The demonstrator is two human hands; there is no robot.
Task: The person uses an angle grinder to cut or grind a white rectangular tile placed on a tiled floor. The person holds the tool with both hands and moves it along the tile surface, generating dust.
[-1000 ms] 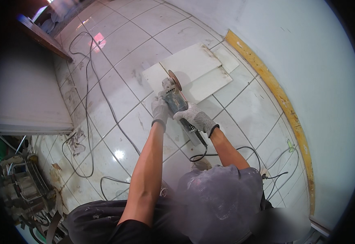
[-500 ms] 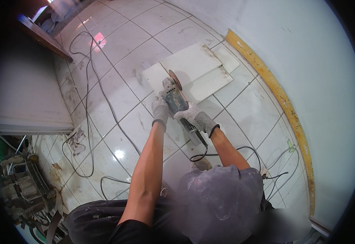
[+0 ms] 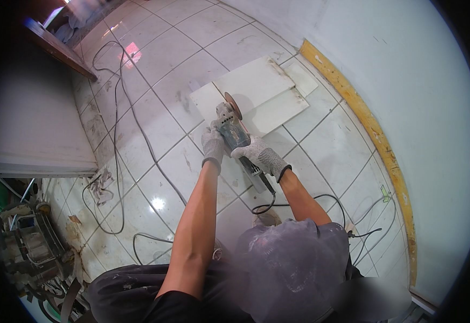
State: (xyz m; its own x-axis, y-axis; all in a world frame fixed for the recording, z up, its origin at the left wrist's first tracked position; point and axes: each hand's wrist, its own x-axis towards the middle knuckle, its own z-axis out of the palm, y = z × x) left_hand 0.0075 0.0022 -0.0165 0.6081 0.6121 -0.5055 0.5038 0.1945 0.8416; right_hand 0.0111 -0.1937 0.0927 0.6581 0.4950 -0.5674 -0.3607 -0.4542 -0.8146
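Note:
My left hand, in a grey knit glove, grips the front of an angle grinder near its gear head. My right hand, gloved the same way, is wrapped round the grinder's body toward the cord end. The grinder's round brown disc stands on edge over white tile pieces stacked loosely on the tiled floor; whether it touches them I cannot tell. A black cord runs from the tool's rear and loops beside my knee.
Loose cables snake across the floor at left and right. A white wall with a worn yellow strip along its foot bounds the right. A wall edge and wooden board are on the left, with dirty machinery at lower left.

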